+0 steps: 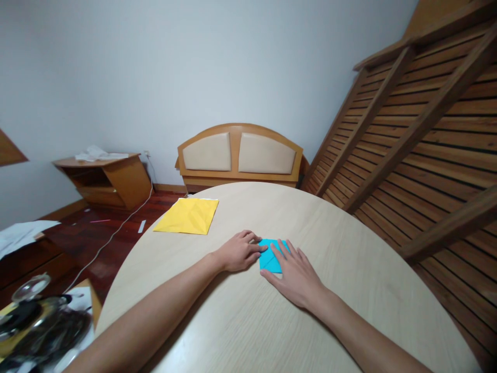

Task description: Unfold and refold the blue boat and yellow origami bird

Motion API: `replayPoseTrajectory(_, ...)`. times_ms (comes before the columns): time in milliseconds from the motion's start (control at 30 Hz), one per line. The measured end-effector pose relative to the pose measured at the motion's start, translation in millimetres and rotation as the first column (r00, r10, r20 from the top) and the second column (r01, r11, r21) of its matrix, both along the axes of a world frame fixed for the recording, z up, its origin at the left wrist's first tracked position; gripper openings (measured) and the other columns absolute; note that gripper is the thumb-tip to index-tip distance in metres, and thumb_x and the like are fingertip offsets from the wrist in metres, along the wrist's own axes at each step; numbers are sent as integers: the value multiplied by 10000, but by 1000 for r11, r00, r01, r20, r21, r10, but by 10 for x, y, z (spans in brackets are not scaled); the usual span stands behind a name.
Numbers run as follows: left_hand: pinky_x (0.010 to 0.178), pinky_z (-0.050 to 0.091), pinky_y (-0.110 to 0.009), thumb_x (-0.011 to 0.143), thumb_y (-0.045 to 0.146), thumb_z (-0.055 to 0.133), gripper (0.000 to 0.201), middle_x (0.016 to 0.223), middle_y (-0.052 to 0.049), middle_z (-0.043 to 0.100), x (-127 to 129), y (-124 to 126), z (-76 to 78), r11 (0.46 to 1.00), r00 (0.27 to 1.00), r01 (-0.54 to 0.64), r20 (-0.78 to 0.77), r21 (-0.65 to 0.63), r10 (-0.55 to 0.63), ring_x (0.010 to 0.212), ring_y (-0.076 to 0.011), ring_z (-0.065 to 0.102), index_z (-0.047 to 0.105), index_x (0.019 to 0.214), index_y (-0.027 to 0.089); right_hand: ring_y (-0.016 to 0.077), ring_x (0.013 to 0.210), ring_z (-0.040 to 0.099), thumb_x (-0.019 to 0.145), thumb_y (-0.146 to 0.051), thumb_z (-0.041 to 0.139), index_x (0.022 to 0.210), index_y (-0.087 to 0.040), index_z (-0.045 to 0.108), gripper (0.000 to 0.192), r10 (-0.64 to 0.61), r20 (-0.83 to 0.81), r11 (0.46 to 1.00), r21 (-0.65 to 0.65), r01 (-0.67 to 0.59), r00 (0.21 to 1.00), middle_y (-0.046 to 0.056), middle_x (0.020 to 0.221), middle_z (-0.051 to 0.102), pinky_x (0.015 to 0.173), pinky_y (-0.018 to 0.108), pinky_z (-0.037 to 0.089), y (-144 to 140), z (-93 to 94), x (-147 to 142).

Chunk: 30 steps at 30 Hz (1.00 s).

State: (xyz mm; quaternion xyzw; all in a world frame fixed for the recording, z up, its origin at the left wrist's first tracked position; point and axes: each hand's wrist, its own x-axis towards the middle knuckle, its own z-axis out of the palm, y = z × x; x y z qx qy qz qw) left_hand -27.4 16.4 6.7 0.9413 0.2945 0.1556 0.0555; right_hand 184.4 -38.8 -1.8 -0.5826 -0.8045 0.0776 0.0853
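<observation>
right hand (298, 277): spread flat over right part of blue paper (266, 263) | left hand (241, 252): fingers loosely extended, tips on its left edge | blue paper: lower centre, between hands, both touching; long axis hidden | yellow paper (189, 215): farther, left of centre

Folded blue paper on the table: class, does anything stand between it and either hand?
Nothing visible does. The left hand and right hand both lie directly on the folded blue paper. The yellow paper lies apart, farther left.
</observation>
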Motion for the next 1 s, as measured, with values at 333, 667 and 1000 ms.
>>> replayPoseTrajectory(333,1052,402,-457,1004,344,397,394,1306,-107,587,1,-27,-34,999,999,-23,23,-24,23,1201,-263,507,602,1328,251,399,1451,271,895,-625,530,1444,-286,494,646,318,-82,939,-113,-326,945,136,1530,420,1157,673,15,-266,245,42)
replayPoseTrajectory(667,1042,413,-455,961,395,502,402,1306,-125,574,42,-104,-43,997,997,-76,32,-9,76,1203,-278,511,599,1309,217,286,1346,464,981,-385,410,1401,-174,535,486,92,-138,993,86,-80,986,120,1451,532,1132,463,338,324,86,559)
replayPoseTrajectory(1000,1023,422,-456,913,440,570,412,1273,-120,581,39,-129,-32,996,995,-89,40,-7,90,1170,-288,528,637,1256,222,278,1049,635,886,-433,533,1038,-164,632,324,-63,-474,987,101,126,878,139,1087,701,938,418,477,509,-157,491)
